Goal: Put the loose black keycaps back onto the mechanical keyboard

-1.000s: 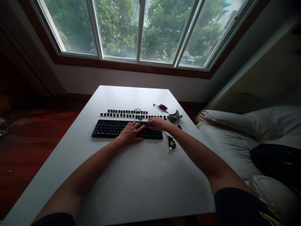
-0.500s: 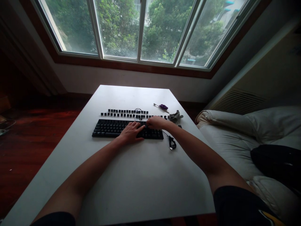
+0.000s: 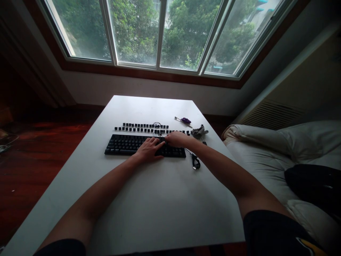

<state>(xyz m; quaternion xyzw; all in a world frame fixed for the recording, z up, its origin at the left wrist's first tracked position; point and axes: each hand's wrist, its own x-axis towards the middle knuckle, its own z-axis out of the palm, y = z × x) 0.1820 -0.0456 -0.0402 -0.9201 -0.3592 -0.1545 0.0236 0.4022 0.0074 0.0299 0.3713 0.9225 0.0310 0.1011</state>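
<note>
A black keyboard (image 3: 125, 145) lies across the middle of the white table (image 3: 160, 199). My left hand (image 3: 148, 150) rests flat on its right half, fingers stretched toward the far edge. My right hand (image 3: 177, 139) sits at the keyboard's far right edge with its fingers curled down; what they hold, if anything, is hidden. Two rows of loose black keycaps (image 3: 141, 128) lie just beyond the keyboard, with a wire keycap puller (image 3: 157, 125) among them.
A purple-handled tool (image 3: 184, 121) and a crumpled grey cloth (image 3: 199, 131) lie at the far right of the table. The keyboard's coiled cable (image 3: 195, 161) trails off to the right. A bed with white bedding (image 3: 279, 153) flanks the table's right side; windows face me.
My right hand has shifted slightly toward the far edge of the keyboard, near the keycap rows. The left hand has stayed in place.
</note>
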